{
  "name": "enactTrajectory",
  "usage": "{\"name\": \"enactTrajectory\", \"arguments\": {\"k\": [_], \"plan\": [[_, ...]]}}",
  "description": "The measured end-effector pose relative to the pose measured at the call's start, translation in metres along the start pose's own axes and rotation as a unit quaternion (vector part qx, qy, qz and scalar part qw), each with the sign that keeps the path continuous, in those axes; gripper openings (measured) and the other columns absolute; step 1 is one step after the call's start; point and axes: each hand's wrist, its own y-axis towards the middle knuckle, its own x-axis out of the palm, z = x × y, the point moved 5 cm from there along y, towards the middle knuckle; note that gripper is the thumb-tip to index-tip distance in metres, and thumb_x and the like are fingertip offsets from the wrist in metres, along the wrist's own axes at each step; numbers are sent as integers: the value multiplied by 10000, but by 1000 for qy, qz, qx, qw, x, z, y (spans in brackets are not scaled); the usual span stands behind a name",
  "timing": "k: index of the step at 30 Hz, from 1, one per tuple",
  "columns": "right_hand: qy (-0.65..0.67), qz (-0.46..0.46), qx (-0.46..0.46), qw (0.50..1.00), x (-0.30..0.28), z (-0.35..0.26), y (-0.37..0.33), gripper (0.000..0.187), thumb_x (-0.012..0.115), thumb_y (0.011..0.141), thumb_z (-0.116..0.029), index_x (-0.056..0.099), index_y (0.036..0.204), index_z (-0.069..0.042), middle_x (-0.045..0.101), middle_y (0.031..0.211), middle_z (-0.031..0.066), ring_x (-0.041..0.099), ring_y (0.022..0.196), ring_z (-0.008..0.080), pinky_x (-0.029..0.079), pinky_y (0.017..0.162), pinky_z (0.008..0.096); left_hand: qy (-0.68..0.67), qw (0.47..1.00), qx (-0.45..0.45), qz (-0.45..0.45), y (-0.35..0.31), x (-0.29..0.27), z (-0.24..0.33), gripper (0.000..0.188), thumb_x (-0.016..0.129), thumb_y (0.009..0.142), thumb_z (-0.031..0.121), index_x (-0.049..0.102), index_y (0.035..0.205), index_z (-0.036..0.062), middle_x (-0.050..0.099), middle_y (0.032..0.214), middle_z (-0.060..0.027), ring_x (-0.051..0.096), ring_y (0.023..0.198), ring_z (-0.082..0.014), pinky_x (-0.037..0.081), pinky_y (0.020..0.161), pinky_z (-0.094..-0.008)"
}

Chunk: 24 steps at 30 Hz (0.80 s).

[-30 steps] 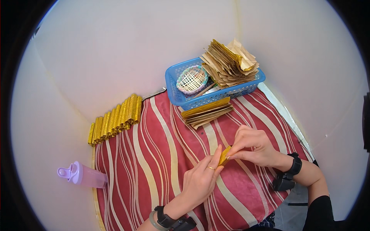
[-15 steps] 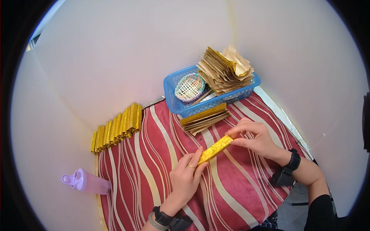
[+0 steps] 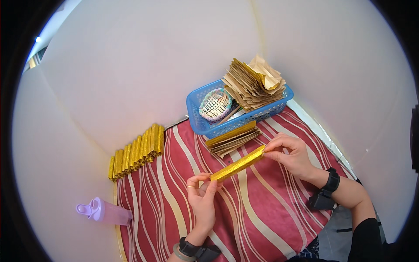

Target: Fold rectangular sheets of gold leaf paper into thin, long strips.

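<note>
Between my two hands a long, narrow bar of folded gold foil paper (image 3: 239, 164) is held slantwise above the striped cloth. My left hand (image 3: 202, 198) pinches its lower left end between thumb and fingers. At the upper right end, my right hand (image 3: 288, 153) grips it with thumb and fingertips. Just beyond the bar lies a small stack of folded gold and brown paper sheets (image 3: 233, 139). Farther left, a row of similar gold paper rolls (image 3: 139, 149) is piled up against the wall.
A blue plastic basket (image 3: 194, 121) at the back holds a thick stack of brown and gold papers (image 3: 253, 85) and a small woven basket (image 3: 215, 105). A purple bottle (image 3: 107, 211) is at the left edge of the red striped cloth (image 3: 266, 209). Pale walls (image 3: 144, 52) surround the table.
My left hand has shifted left to the bar's end and turned, its fingers now less wrapped over it. More of the gold bar shows, and it lies at a flatter slant.
</note>
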Motion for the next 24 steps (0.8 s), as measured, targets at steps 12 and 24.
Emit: {"name": "enactTrajectory", "arguments": {"k": [12, 24], "plan": [[-15, -30, -22, 999, 5, 1, 0, 125, 714, 822, -5, 714, 945, -20, 673, 900, 53, 540, 716, 82, 430, 601, 211, -63, 996, -51, 45, 0, -8, -7, 156, 611, 916, 11, 546, 1053, 50, 629, 1005, -49, 642, 925, -138, 545, 843, -263], [-74, -60, -94, 991, 6, -2, 1, 148, 722, 765, 29, 714, 893, -45, 678, 889, 46, 577, 821, 163, 445, 702, 285, -74, 996, -32, 46, 3, -10, -7, 251, 635, 883, -26, 523, 1087, 69, 600, 1023, -34, 615, 947, -128, 534, 872, -275]]}}
